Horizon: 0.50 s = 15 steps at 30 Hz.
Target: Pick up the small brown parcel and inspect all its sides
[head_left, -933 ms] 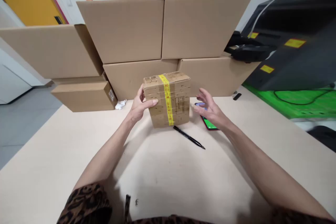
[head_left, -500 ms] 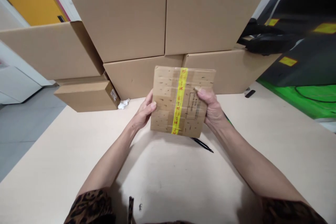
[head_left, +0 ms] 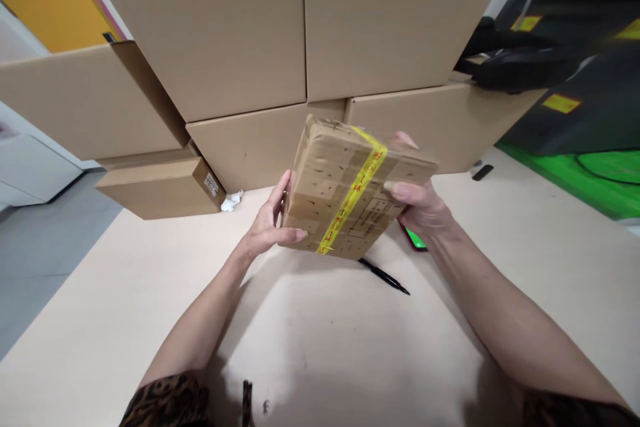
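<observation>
A flat cardboard box [head_left: 325, 180] with dark marks, clear tape and a yellow printed strip is held tilted above the table. My left hand [head_left: 270, 223] grips its left side, thumb on the front face and fingers at the edge. On the right side, my right hand [head_left: 423, 203] clasps it with the thumb on the front and fingers behind. Below the box a black pen [head_left: 385, 277] lies on the table [head_left: 320, 340]. Partly covered by my right hand and the box is a phone-like object [head_left: 415, 240] with a green face.
Large cardboard boxes [head_left: 215, 47] are stacked along the back. A smaller box [head_left: 155, 193] stands at the left with crumpled white paper [head_left: 232, 201] beside it. A small black object [head_left: 483, 173] lies at the right, near a green surface [head_left: 575, 180].
Both hands have turned the box so its top edge leans right and its top side shows. The green-faced object has come further into view below my right hand.
</observation>
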Each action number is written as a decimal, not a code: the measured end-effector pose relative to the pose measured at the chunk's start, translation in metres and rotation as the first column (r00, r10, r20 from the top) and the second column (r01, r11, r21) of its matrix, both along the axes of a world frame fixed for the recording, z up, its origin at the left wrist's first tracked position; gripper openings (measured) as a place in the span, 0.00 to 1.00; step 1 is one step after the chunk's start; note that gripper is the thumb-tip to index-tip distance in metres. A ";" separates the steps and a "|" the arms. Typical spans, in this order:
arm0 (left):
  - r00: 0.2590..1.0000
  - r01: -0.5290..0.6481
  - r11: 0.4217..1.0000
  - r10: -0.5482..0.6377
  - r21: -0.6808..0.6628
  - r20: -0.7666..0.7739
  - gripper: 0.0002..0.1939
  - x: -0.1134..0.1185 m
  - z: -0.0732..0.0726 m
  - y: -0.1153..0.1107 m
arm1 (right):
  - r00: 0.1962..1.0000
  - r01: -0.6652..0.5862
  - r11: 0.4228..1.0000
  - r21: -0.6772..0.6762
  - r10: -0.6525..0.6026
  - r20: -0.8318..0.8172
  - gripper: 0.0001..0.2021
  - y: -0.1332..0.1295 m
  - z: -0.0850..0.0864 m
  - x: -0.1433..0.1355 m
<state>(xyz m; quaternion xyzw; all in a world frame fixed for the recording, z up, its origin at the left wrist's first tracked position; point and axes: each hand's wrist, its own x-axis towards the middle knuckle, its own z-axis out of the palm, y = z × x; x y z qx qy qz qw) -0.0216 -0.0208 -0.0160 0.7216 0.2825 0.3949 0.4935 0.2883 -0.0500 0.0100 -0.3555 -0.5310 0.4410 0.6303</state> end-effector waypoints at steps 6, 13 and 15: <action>0.963 -0.137 0.938 0.201 0.317 -0.180 0.79 -0.022 0.012 0.010 | 0.932 -0.085 0.980 0.179 0.015 0.363 0.69 0.002 0.006 0.015; 0.787 -0.299 0.643 0.584 0.705 -0.198 0.74 -0.026 0.024 0.005 | 0.855 -0.061 0.988 0.145 -0.023 0.518 0.59 0.010 -0.006 0.006; 0.747 -0.232 0.563 0.626 0.793 -0.226 0.72 -0.020 0.029 -0.002 | 0.755 0.010 0.974 0.227 -0.156 0.636 0.59 0.013 -0.012 0.005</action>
